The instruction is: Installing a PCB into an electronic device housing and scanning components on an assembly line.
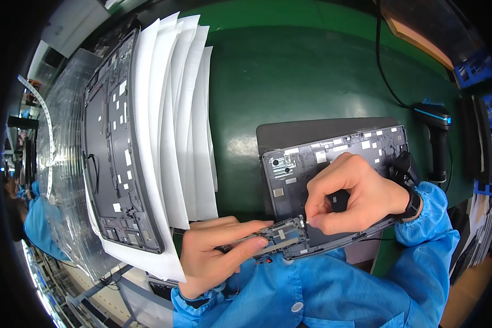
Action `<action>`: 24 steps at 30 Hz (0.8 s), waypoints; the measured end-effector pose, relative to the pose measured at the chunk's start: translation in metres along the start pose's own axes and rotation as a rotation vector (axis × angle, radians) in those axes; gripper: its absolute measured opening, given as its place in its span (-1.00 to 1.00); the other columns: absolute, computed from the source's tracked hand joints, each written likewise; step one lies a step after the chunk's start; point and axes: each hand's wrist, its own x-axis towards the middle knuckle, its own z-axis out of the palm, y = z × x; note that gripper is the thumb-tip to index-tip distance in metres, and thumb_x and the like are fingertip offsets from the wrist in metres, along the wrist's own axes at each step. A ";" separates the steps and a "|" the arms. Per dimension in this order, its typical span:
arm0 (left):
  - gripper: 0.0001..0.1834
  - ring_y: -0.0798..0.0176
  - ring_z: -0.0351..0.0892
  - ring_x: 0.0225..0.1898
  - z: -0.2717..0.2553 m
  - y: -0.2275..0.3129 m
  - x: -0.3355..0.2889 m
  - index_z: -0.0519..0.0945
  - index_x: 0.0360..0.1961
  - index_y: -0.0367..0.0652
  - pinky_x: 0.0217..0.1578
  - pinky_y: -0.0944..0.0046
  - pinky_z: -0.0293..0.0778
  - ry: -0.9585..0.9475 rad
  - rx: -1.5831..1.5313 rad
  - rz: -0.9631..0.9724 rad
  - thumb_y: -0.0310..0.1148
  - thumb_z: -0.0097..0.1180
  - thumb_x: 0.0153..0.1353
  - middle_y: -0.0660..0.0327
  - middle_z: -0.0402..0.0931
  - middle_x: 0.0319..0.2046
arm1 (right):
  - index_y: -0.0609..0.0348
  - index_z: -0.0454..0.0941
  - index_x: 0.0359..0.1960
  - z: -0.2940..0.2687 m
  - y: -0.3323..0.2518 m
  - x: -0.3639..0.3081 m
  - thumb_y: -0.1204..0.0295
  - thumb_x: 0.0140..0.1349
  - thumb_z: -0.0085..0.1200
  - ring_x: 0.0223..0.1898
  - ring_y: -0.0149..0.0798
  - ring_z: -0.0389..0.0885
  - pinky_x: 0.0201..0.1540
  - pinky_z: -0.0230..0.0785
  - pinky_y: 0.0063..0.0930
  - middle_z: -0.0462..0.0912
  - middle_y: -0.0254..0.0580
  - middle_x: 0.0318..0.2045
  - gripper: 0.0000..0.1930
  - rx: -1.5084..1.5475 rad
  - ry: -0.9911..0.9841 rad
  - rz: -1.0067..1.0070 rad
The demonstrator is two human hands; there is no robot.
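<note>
My left hand (208, 254) grips a narrow dark electronic module (284, 235) with metallic patches between thumb and fingers. The module is held above the near left corner of a dark device housing (290, 188) dotted with white stickers. At the module's right end, my right hand (358, 194) is closed in a pinch, thumb against forefinger. A tiny pale bit shows at those fingertips, too small to name. The right hand covers part of the housing, which lies on a dark flat pad (273, 134).
To the left, a second dark housing (106, 142) rests on stacked white sheets (175, 120), beside clear plastic trays (65, 142). A handheld scanner (436, 136) with a cable stands at the right on the green table (311, 71). Another person's blue sleeve (44, 227) shows far left.
</note>
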 end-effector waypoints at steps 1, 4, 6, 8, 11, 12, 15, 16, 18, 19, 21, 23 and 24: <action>-0.70 0.50 0.45 -0.67 0.000 0.001 0.001 0.73 -0.05 -0.25 -0.66 0.44 0.26 0.000 0.002 0.000 -0.51 0.35 0.16 0.24 0.56 -0.57 | 0.28 0.64 -0.52 0.000 0.001 0.000 0.64 0.00 0.21 -0.58 -0.36 0.58 -0.48 0.37 -0.49 0.62 -0.24 -0.61 -0.98 -0.002 0.000 0.008; -0.75 0.47 0.51 -0.66 0.000 0.002 0.004 0.73 -0.11 -0.34 -0.68 0.48 0.36 -0.040 0.021 0.061 -0.56 0.30 0.16 0.14 0.63 -0.50 | 0.28 0.63 -0.53 0.000 0.002 -0.001 0.64 -0.02 0.21 -0.59 -0.36 0.58 -0.48 0.37 -0.48 0.61 -0.24 -0.62 -0.98 -0.002 -0.010 0.033; -0.76 0.47 0.52 -0.65 0.001 0.002 0.005 0.73 -0.11 -0.34 -0.68 0.48 0.36 -0.032 0.015 0.049 -0.53 0.31 0.17 0.14 0.63 -0.50 | 0.29 0.62 -0.54 -0.001 0.001 -0.001 0.64 -0.03 0.20 -0.59 -0.35 0.57 -0.48 0.36 -0.48 0.61 -0.24 -0.62 -0.97 -0.001 -0.020 0.051; -0.76 0.47 0.51 -0.66 0.000 -0.002 0.005 0.74 -0.11 -0.34 -0.68 0.48 0.35 -0.034 0.022 0.088 -0.53 0.31 0.18 0.14 0.62 -0.50 | 0.28 0.61 -0.55 -0.001 0.000 0.000 0.64 -0.04 0.22 -0.59 -0.37 0.57 -0.48 0.37 -0.48 0.61 -0.25 -0.62 -0.97 0.000 -0.040 0.074; -0.76 0.48 0.51 -0.66 0.000 0.000 0.007 0.74 -0.11 -0.33 -0.68 0.48 0.33 -0.042 0.044 0.161 -0.53 0.31 0.18 0.15 0.61 -0.52 | 0.28 0.62 -0.55 -0.003 -0.002 0.000 0.63 -0.04 0.23 -0.59 -0.38 0.57 -0.48 0.37 -0.49 0.61 -0.25 -0.63 -0.97 -0.018 -0.056 0.080; -0.76 0.48 0.51 -0.66 0.000 0.002 0.008 0.74 -0.11 -0.33 -0.68 0.48 0.32 -0.046 0.061 0.196 -0.52 0.31 0.19 0.16 0.60 -0.53 | 0.28 0.62 -0.55 -0.003 0.000 0.000 0.63 -0.04 0.23 -0.59 -0.38 0.57 -0.48 0.37 -0.49 0.61 -0.25 -0.63 -0.97 -0.018 -0.056 0.078; -0.76 0.49 0.49 -0.67 -0.001 0.003 0.008 0.73 -0.11 -0.35 -0.69 0.48 0.30 -0.042 0.082 0.221 -0.52 0.31 0.19 0.18 0.58 -0.55 | 0.30 0.61 -0.51 -0.003 0.004 0.000 0.56 0.03 0.24 -0.60 -0.56 0.49 -0.53 0.30 -0.58 0.59 -0.34 -0.67 -0.93 0.001 -0.048 0.032; -0.76 0.49 0.49 -0.67 -0.001 0.005 0.008 0.73 -0.11 -0.35 -0.69 0.48 0.30 -0.040 0.083 0.221 -0.52 0.31 0.19 0.18 0.58 -0.55 | 0.30 0.61 -0.51 -0.003 0.003 0.000 0.56 0.02 0.25 -0.60 -0.56 0.50 -0.53 0.30 -0.58 0.59 -0.34 -0.66 -0.93 0.002 -0.056 0.047; -0.76 0.49 0.49 -0.68 -0.002 0.008 0.009 0.73 -0.11 -0.36 -0.70 0.48 0.29 -0.073 0.045 0.206 -0.52 0.31 0.20 0.18 0.58 -0.55 | 0.30 0.61 -0.51 -0.004 0.002 0.001 0.57 0.02 0.25 -0.59 -0.56 0.50 -0.53 0.30 -0.58 0.59 -0.34 -0.66 -0.93 0.003 -0.066 0.061; -0.76 0.49 0.49 -0.68 -0.003 0.008 0.009 0.73 -0.11 -0.36 -0.70 0.48 0.29 -0.073 0.045 0.206 -0.52 0.31 0.20 0.18 0.58 -0.55 | 0.30 0.61 -0.51 -0.004 0.002 0.000 0.57 0.02 0.25 -0.59 -0.56 0.50 -0.53 0.30 -0.58 0.59 -0.34 -0.66 -0.93 0.003 -0.066 0.060; -0.77 0.49 0.49 -0.69 -0.005 0.007 0.011 0.73 -0.11 -0.37 -0.71 0.49 0.30 -0.105 0.028 0.161 -0.52 0.31 0.20 0.18 0.57 -0.56 | 0.30 0.61 -0.51 -0.004 0.002 0.000 0.57 0.01 0.25 -0.59 -0.56 0.50 -0.52 0.30 -0.58 0.59 -0.34 -0.65 -0.93 0.002 -0.065 0.060; -0.77 0.49 0.49 -0.69 -0.005 0.009 0.010 0.73 -0.11 -0.37 -0.71 0.49 0.30 -0.106 0.026 0.137 -0.52 0.31 0.21 0.18 0.57 -0.56 | 0.30 0.61 -0.51 -0.004 0.001 0.001 0.57 0.02 0.24 -0.59 -0.56 0.50 -0.52 0.31 -0.59 0.60 -0.35 -0.65 -0.94 -0.002 -0.075 0.060; -0.77 0.49 0.50 -0.69 -0.006 0.011 0.009 0.73 -0.11 -0.37 -0.72 0.49 0.31 -0.109 0.024 0.113 -0.53 0.30 0.21 0.18 0.58 -0.56 | 0.30 0.61 -0.51 -0.004 0.001 0.001 0.57 0.02 0.24 -0.59 -0.56 0.50 -0.52 0.31 -0.59 0.60 -0.35 -0.65 -0.94 -0.001 -0.077 0.059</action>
